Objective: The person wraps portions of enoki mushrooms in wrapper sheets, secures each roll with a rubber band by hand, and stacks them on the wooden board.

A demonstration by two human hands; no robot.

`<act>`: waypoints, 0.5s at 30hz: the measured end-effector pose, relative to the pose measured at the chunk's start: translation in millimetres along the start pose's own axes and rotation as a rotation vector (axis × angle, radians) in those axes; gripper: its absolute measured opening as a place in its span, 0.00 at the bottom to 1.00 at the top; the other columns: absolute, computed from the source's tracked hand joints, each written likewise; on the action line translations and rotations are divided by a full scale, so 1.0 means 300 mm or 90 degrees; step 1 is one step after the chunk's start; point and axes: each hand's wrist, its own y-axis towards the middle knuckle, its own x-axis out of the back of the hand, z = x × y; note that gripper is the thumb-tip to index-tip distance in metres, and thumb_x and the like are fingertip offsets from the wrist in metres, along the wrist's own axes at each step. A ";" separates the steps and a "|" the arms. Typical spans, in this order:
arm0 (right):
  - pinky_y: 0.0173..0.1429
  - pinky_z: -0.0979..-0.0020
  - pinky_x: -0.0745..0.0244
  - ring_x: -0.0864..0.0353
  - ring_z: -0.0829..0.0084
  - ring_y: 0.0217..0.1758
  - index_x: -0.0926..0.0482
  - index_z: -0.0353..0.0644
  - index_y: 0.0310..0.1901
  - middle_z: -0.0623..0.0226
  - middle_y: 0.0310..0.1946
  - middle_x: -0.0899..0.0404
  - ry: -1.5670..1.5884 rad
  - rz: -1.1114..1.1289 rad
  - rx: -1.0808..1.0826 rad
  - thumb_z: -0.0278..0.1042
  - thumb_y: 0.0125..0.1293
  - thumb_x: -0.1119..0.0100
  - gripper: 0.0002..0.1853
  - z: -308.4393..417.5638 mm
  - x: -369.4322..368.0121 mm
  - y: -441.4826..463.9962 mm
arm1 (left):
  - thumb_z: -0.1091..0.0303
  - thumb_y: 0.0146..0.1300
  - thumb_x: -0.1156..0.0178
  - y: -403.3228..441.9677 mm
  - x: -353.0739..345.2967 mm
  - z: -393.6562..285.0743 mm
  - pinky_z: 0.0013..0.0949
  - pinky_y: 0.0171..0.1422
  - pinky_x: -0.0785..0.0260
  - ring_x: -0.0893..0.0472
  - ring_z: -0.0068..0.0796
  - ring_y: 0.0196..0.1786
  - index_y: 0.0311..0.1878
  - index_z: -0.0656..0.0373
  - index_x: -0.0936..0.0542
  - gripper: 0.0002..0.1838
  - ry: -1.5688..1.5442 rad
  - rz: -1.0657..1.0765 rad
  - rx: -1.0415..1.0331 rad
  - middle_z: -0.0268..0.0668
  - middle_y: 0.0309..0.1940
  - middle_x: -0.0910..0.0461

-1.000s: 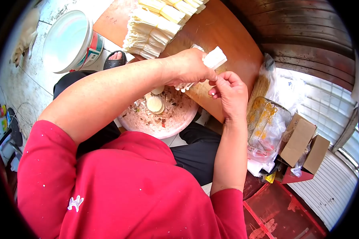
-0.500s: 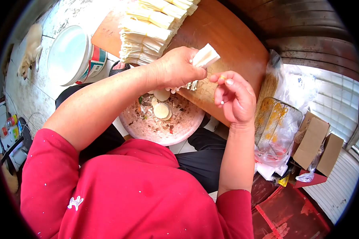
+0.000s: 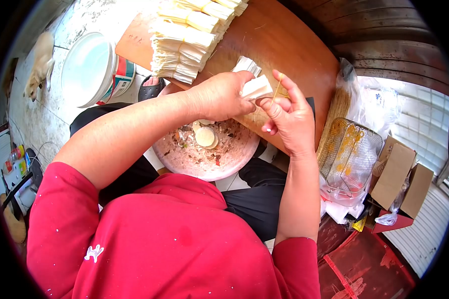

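My left hand (image 3: pixel 222 94) is closed around a bundle of enoki mushrooms (image 3: pixel 257 88), its pale end sticking out past the thumb. Beside it, my right hand (image 3: pixel 292 119) stretches a thin yellow rubber band (image 3: pixel 278 89) between thumb and forefinger, close to the end of the bundle. Behind the left hand, more pale strands (image 3: pixel 247 65) show over the wooden board; whether they belong to the same bundle I cannot tell. At the far side of the board lies a stack of banded enoki bundles (image 3: pixel 184 40).
Below my hands stands a round basin (image 3: pixel 184 159) with scraps and pale round pieces (image 3: pixel 205 137). The wooden board (image 3: pixel 284 35) slopes across the top. A white bucket (image 3: pixel 87 70) and a dog (image 3: pixel 39 65) are left; a wire basket (image 3: pixel 349 154) and cardboard box (image 3: pixel 394 174) are right.
My right hand has moved up and left to the bundle, and the rubber band is now stretched between its fingers. My left hand has lowered slightly, still gripping the bundle.
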 end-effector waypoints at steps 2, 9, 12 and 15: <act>0.21 0.84 0.34 0.26 0.86 0.21 0.34 0.42 0.67 0.66 0.34 0.17 -0.020 0.029 -0.016 0.29 0.57 0.28 0.36 -0.012 0.004 0.007 | 0.61 0.57 0.36 -0.006 -0.012 -0.004 0.43 0.50 0.25 0.17 0.50 0.45 0.55 0.65 0.28 0.26 0.116 0.002 -0.033 0.54 0.39 0.18; 0.29 0.80 0.27 0.25 0.85 0.27 0.22 0.40 0.45 0.74 0.32 0.21 -0.022 0.069 -0.015 0.28 0.58 0.30 0.14 -0.063 -0.029 0.023 | 0.61 0.53 0.35 -0.012 -0.032 -0.018 0.45 0.49 0.25 0.17 0.52 0.44 0.56 0.69 0.29 0.30 0.189 0.048 0.006 0.55 0.38 0.18; 0.27 0.80 0.28 0.25 0.85 0.26 0.23 0.40 0.43 0.73 0.31 0.21 -0.051 0.067 0.018 0.28 0.58 0.31 0.13 -0.063 -0.022 0.029 | 0.61 0.50 0.32 -0.007 -0.025 -0.024 0.46 0.48 0.25 0.17 0.53 0.43 0.54 0.68 0.29 0.31 0.132 0.006 -0.018 0.56 0.36 0.18; 0.28 0.80 0.28 0.24 0.85 0.26 0.22 0.40 0.41 0.73 0.28 0.21 -0.060 0.106 -0.009 0.27 0.57 0.31 0.12 -0.061 -0.006 0.035 | 0.62 0.49 0.32 -0.010 -0.027 -0.030 0.46 0.47 0.25 0.17 0.54 0.42 0.51 0.67 0.29 0.28 0.175 0.025 -0.032 0.56 0.35 0.18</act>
